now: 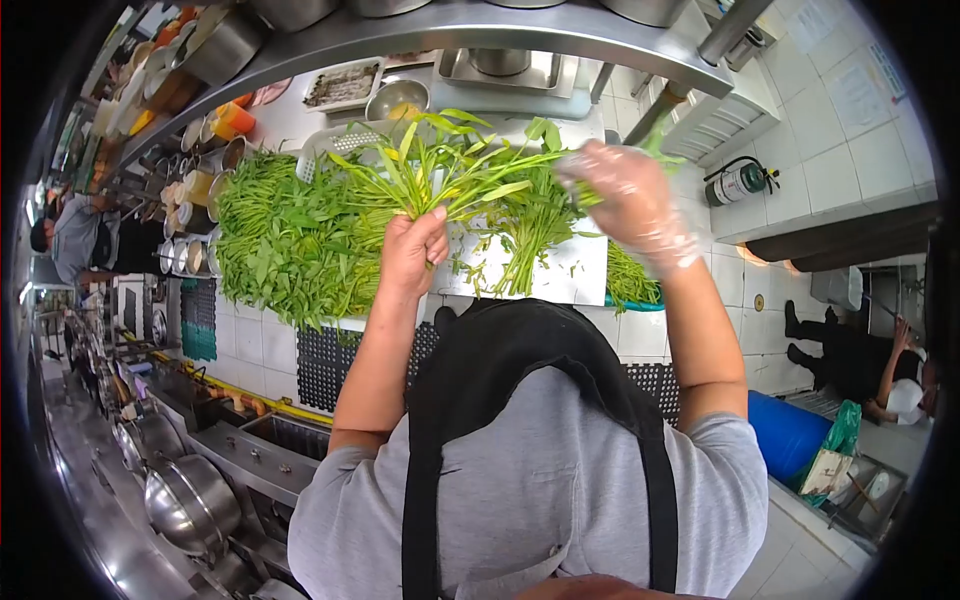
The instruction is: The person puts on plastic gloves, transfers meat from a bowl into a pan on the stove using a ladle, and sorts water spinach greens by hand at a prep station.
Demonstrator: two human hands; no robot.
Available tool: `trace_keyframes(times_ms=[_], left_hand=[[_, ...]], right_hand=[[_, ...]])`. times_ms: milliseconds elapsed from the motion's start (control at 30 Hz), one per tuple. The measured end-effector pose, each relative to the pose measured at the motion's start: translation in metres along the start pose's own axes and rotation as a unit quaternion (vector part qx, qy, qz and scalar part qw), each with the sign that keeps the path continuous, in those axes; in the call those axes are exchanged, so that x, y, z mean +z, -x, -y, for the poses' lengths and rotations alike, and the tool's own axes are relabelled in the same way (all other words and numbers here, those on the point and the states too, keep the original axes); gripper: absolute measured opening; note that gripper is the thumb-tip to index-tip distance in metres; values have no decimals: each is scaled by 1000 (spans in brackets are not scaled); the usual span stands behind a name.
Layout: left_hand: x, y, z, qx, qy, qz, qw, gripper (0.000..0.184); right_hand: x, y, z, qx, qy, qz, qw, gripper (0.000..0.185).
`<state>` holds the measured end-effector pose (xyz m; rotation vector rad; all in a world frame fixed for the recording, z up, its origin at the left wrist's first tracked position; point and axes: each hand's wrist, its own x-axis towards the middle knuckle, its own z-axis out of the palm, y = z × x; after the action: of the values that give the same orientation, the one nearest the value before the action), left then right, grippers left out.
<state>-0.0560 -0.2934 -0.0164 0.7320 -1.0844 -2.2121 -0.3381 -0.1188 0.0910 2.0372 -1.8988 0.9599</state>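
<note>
A grey shirt [530,490] and black apron [500,350] lie nearest the camera and hide part of the mat [320,365]. The left hand [415,245] has its grip closed around a bunch of greens [430,180], raised above the white board [588,275]; its fingers cover some stems. The right hand [630,195], in a clear glove, is blurred beside the bunch; its grip cannot be determined. Writing on the wall sheets [835,35] and the extinguisher [738,184] label is too small to read. The shelf [500,28] crosses the top, its pots [385,5] cut off. Loose greens [530,240] lie on the board, with a heap of greens [300,235] left of it. A co-worker [885,365] at far right is hard to make out.
</note>
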Motion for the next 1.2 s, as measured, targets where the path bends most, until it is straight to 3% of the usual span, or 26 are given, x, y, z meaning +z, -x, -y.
trace_keyframes(times_ms=[33,400,467,500,533,567,600,633,667,700,767,800,867,900,967,1000,1033,1067,1100,1133,1200], left_hand=[[6,-1,-2,-1,-2,7,1000,35],[24,13,-2,-97,94,40,990,39],[24,14,-1,-94,89,41,991,39],[26,14,-1,-87,85,16,992,39],[27,15,-2,-79,81,-8,994,38],[25,14,-4,-76,81,-7,994,38],[20,13,-6,-61,65,-13,996,38],[17,14,-8,-47,50,-22,997,38],[16,15,-10,-45,50,-27,997,38],[16,15,-15,-35,39,-31,998,37],[18,13,-22,-25,23,-31,999,36],[19,11,-24,-20,13,-33,999,35],[18,8,-24,-18,3,-33,999,33],[16,4,-23,-13,-4,-19,1000,31],[18,2,-23,-12,-14,-2,1000,30],[22,1,-24,-14,-23,2,1000,29],[25,0,-25,-18,-32,7,999,28],[28,-1,-24,-22,-35,13,999,28],[30,-3,-22,-28,-32,22,999,27],[32,-4,-21,-34,-28,31,999,26],[37,-4,-17,-42,-31,51,997,25]], right_hand=[[11,-1,0,-72,95,36,992,26],[52,-5,-7,-183,67,50,979,36],[63,7,-10,-135,53,37,989,35],[68,12,-10,-67,34,-8,997,29],[70,14,-13,-67,34,-10,997,29],[69,14,-18,103,-87,-75,988,23],[68,13,-24,266,-206,-134,932,18],[57,14,-27,317,-287,-147,892,17],[52,17,-41,298,-340,-188,872,19],[37,19,-39,412,-481,-214,743,22],[20,30,-52,330,-558,-288,705,20],[12,35,-63,270,-625,-315,661,15],[-11,45,-80,241,-545,-357,720,13],[-22,40,-72,241,-542,-360,720,13],[-45,25,-37,305,-201,-331,870,10],[-51,21,-23,265,-203,-260,906,9],[-55,12,-8,174,-108,-176,963,9],[-50,5,-3,62,-96,-106,988,11],[-42,1,7,46,-92,-35,994,21],[-28,3,8,1,-24,-3,1000,36],[-3,2,10,-34,45,-13,998,42]])
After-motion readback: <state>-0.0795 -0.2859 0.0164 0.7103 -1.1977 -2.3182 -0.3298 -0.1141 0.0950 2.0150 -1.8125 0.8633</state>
